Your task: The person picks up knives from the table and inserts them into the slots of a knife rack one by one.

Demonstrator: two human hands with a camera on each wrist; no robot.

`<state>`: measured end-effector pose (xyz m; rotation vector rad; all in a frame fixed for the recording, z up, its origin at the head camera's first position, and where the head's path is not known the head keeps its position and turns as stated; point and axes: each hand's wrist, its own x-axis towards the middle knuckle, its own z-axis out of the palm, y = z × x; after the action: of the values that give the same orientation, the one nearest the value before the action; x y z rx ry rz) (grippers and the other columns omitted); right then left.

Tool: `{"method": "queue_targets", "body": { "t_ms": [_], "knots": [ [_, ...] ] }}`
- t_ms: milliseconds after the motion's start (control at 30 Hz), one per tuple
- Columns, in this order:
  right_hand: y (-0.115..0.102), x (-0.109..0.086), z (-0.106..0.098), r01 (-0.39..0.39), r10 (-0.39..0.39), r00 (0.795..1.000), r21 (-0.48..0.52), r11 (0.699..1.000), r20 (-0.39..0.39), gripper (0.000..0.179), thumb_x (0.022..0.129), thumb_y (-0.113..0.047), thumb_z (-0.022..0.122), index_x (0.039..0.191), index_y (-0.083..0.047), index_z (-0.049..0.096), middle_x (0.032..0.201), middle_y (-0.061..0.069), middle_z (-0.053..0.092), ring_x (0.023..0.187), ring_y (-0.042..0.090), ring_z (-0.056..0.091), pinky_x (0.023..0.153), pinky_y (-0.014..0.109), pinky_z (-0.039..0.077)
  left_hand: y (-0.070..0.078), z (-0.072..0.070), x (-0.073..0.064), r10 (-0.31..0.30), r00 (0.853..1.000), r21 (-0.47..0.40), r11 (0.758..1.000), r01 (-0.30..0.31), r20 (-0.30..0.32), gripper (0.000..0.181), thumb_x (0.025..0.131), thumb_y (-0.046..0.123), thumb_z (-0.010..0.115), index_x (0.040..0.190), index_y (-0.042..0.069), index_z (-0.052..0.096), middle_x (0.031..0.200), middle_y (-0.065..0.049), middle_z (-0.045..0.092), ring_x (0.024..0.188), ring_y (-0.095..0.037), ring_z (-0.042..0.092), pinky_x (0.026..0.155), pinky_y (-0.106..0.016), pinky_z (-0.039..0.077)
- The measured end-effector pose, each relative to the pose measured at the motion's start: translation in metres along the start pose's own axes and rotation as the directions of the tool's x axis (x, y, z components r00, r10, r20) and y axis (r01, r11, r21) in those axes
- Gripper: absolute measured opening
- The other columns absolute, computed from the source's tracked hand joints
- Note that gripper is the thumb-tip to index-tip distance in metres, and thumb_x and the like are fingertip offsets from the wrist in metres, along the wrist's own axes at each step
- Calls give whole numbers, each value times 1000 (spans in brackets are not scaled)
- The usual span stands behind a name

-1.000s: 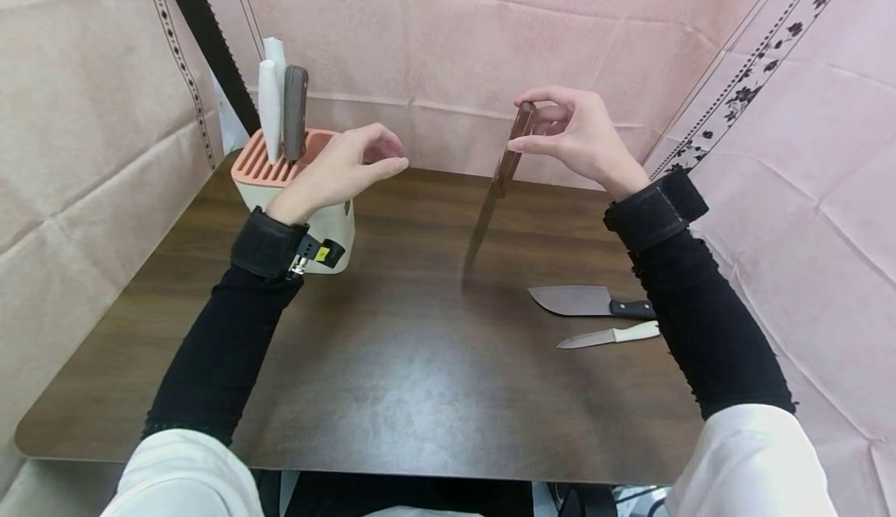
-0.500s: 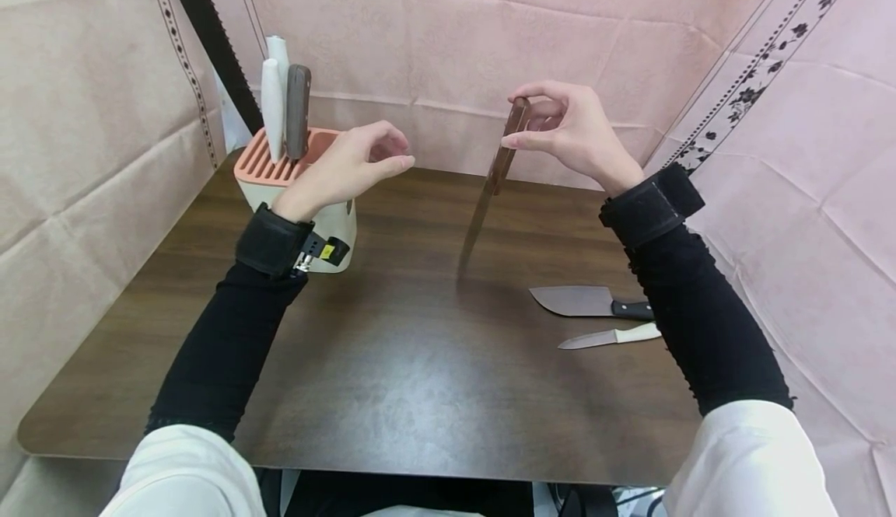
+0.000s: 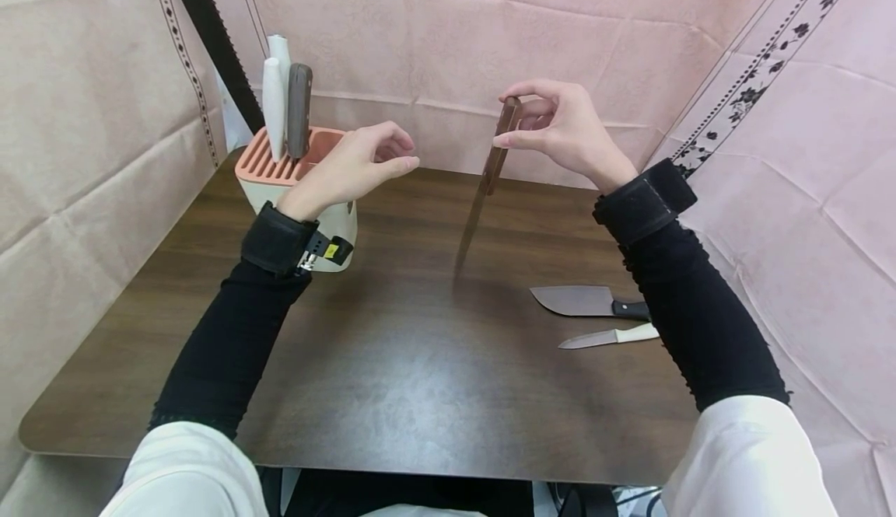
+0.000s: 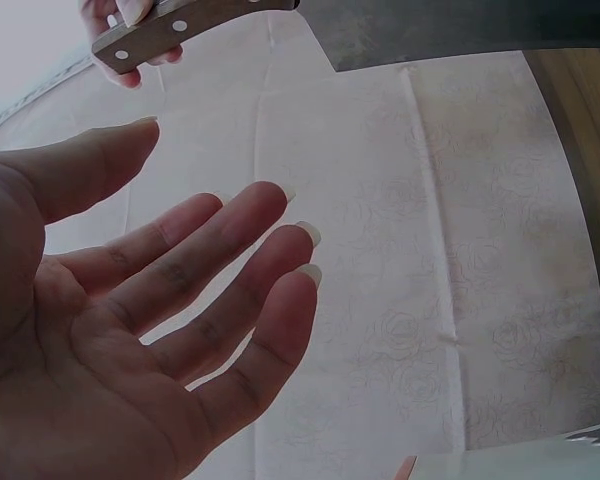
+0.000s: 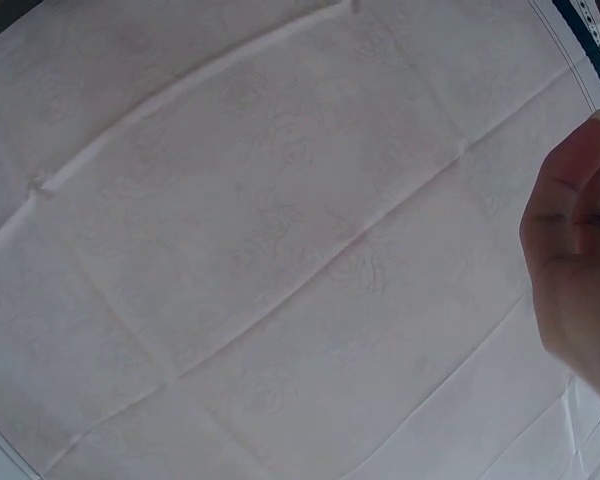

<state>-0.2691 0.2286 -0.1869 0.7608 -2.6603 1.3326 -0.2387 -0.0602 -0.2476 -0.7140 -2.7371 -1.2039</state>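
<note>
My right hand grips a kitchen knife by its brown riveted wooden handle. The blade points down toward the table, tilted a little to the left at its tip. In the left wrist view, part of the broad dark blade runs off the top edge. My left hand is empty, its fingers loosely bent, in front of a cream knife block with an orange slotted top. Two white handles and a grey handle stick up from the block. The left forearm and hand hide part of it.
On the right of the brown table lie a broad black-handled knife and a small white-handled paring knife, both with blades pointing left. My right sleeve overlaps their handle ends. Pink cloth hangs behind the table and on both sides.
My right hand has moved slightly left with the knife, toward the block's side. The left hand has shifted slightly to the right, still empty.
</note>
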Motion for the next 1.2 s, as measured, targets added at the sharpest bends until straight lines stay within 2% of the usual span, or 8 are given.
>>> {"method": "queue_targets", "body": {
  "t_ms": [367, 1200],
  "knots": [
    [-3, 3, 7, 1, -1, 1000, 56, 998, 7, 50, 71, -14, 86, 117, -16, 65, 87, -6, 74, 82, 9, 71, 79, 21, 51, -1, 2, 2, -11, 1000, 16, 1000, 11, 2, 39, 95, 33, 59, 123, 6, 55, 118, -12, 63, 112, -24, 58, 98, -42, 44],
    [-12, 8, 20, 55, -56, 998, 30, 998, 17, 49, 73, -14, 85, 117, -15, 65, 84, -5, 73, 78, 14, 69, 77, 24, 50, 7, 7, 7, 16, 1000, 23, 1000, -16, 7, 35, 93, 29, 63, 119, 7, 57, 113, -10, 65, 107, -22, 59, 95, -39, 45]
  ]
}}
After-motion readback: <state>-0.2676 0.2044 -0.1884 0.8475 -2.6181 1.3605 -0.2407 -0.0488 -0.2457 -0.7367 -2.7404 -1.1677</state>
